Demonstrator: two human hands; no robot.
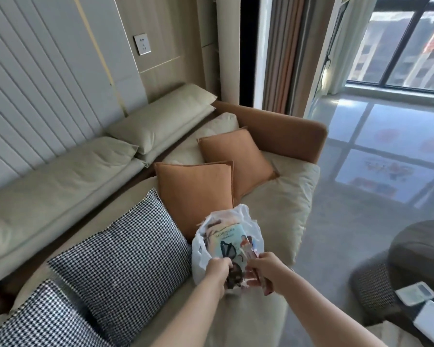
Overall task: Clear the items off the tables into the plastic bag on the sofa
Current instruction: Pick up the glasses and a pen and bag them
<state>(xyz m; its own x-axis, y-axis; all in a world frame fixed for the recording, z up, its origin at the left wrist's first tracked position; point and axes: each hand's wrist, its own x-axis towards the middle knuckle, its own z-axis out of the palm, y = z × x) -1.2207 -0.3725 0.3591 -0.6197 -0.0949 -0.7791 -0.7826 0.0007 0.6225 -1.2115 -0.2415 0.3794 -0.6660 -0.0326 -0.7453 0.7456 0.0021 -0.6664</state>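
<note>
A white plastic bag [203, 249] stands open on the beige sofa seat [281, 204], near its front edge. Inside it lies a light-blue printed booklet or package [229, 236] with dark sunglasses [228, 249] on top. My left hand [217, 267] grips the bag's near rim. My right hand [263, 266] holds a thin pinkish-red packet [254, 267] over the bag's mouth. A dark item sits low in the bag between my hands; I cannot tell what it is.
Two orange cushions [198, 191] and houndstooth cushions [125, 249] crowd the sofa left of the bag. A dark round table [416, 249] at the right edge carries a white remote-like device [415, 293] and a white card. Grey floor lies beyond the sofa's orange armrest [286, 131].
</note>
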